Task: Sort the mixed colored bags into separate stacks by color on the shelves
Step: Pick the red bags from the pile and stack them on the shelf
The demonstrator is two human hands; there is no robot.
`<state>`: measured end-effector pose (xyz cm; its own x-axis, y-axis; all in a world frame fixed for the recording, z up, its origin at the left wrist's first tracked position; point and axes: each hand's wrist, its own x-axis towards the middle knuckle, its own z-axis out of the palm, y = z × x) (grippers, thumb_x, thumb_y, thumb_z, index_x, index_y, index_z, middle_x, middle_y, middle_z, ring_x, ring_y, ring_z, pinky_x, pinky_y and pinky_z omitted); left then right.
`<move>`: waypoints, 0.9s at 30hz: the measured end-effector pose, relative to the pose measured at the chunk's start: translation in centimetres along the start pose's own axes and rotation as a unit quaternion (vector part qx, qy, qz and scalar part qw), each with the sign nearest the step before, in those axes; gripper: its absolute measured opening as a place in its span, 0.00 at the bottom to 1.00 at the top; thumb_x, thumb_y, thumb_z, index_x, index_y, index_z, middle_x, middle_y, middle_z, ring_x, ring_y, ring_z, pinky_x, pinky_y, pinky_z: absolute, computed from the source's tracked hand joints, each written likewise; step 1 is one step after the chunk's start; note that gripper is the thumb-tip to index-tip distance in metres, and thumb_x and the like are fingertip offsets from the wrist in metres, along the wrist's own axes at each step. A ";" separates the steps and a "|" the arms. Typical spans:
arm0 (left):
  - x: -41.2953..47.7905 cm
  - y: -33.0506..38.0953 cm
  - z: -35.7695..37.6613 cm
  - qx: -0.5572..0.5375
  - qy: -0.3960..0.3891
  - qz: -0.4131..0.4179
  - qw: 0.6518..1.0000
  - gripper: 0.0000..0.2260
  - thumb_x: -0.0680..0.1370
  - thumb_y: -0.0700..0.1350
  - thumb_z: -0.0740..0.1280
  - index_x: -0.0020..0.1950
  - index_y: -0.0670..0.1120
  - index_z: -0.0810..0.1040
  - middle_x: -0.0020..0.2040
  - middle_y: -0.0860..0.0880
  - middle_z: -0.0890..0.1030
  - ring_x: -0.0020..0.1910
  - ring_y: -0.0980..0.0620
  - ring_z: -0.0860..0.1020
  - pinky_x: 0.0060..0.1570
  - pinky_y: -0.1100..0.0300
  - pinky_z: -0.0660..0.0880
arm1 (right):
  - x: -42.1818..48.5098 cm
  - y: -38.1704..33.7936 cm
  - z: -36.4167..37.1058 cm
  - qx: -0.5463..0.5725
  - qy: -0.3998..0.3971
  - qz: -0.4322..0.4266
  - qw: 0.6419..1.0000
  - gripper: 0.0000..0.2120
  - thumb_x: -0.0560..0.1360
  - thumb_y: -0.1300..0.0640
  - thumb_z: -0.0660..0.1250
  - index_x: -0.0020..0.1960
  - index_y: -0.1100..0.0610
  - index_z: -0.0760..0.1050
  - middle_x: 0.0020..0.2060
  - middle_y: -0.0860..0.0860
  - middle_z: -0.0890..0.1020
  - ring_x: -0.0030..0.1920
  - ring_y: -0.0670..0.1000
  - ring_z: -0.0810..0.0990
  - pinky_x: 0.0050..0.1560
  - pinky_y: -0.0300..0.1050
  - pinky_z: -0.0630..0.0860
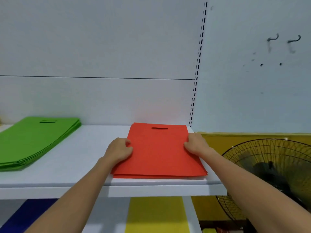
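Head: left hand [119, 149], right hand [196, 144] pinch stack's [158, 153] edges.

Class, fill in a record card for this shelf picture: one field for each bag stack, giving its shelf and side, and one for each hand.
red stack: top shelf, right end
green stack: top shelf, left end, apart from the red
yellow bags: lower shelf, below the red
blue bags: lower shelf, left
left hand: grips the red stack's left edge
right hand: grips its right edge
fan: right of the shelves
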<state>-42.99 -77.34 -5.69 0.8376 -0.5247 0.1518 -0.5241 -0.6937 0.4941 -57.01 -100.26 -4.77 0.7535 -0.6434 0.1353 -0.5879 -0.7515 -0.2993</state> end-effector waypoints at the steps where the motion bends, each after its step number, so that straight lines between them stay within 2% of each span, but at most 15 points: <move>1: 0.0 0.0 0.0 -0.004 0.001 0.000 1.000 0.19 0.75 0.43 0.62 0.66 0.46 0.73 0.66 0.46 0.74 0.64 0.47 0.72 0.62 0.57 0.68 | 0.0 0.0 -0.1 -0.004 -0.002 0.002 1.000 0.11 0.76 0.59 0.58 0.55 0.64 0.72 0.56 0.61 0.77 0.56 0.60 0.75 0.48 0.46 0.71; 6: -0.2 -1.5 -1.6 -0.058 0.017 0.003 0.998 0.18 0.76 0.45 0.62 0.66 0.47 0.73 0.64 0.47 0.75 0.61 0.48 0.74 0.62 0.54 0.70 | 0.1 -1.6 -0.9 -0.084 0.045 0.014 0.995 0.15 0.77 0.57 0.56 0.60 0.63 0.70 0.60 0.61 0.74 0.61 0.61 0.71 0.56 0.51 0.70; 10: -0.7 -6.2 -6.1 -0.039 0.069 -0.015 0.997 0.17 0.76 0.45 0.63 0.65 0.47 0.73 0.62 0.47 0.76 0.58 0.48 0.75 0.60 0.53 0.71 | 1.3 -7.4 -1.4 -0.057 0.089 -0.050 0.993 0.16 0.77 0.58 0.56 0.62 0.63 0.69 0.59 0.61 0.73 0.62 0.61 0.70 0.58 0.52 0.69; 14: -3.5 -14.3 -13.6 0.002 0.124 -0.055 0.991 0.16 0.75 0.41 0.64 0.63 0.46 0.76 0.61 0.46 0.78 0.54 0.47 0.77 0.56 0.58 0.70 | 1.8 -19.3 0.0 -0.009 0.091 -0.138 0.986 0.15 0.76 0.59 0.57 0.60 0.64 0.70 0.58 0.61 0.74 0.61 0.61 0.71 0.57 0.52 0.70; 16: -6.0 -18.8 -17.9 0.024 0.169 -0.094 0.981 0.16 0.74 0.40 0.64 0.61 0.47 0.78 0.60 0.45 0.78 0.53 0.47 0.77 0.55 0.58 0.70 | 0.7 -26.9 1.3 0.023 0.080 -0.192 0.978 0.16 0.76 0.59 0.57 0.62 0.63 0.69 0.59 0.61 0.73 0.61 0.61 0.70 0.58 0.52 0.69; 22: -15.4 -30.6 -28.5 0.087 0.230 -0.166 0.955 0.17 0.75 0.40 0.63 0.63 0.48 0.76 0.60 0.46 0.76 0.57 0.48 0.74 0.57 0.57 0.68 | -6.3 -48.9 6.2 0.102 0.042 -0.365 0.924 0.19 0.77 0.58 0.58 0.66 0.61 0.68 0.61 0.60 0.72 0.63 0.60 0.70 0.60 0.52 0.69; 27: -20.9 -37.9 -33.9 0.129 0.257 -0.211 0.934 0.18 0.74 0.40 0.63 0.64 0.49 0.75 0.60 0.47 0.76 0.57 0.49 0.74 0.57 0.56 0.70 | -12.6 -61.4 10.4 0.157 0.006 -0.451 0.879 0.16 0.76 0.59 0.58 0.61 0.62 0.70 0.57 0.59 0.73 0.60 0.60 0.71 0.56 0.52 0.70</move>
<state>-35.42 -23.33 1.41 0.9067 0.0824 0.4137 -0.0945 -0.9161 0.3896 -27.36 -44.50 2.11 0.8674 0.1898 0.4599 0.3574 -0.8808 -0.3106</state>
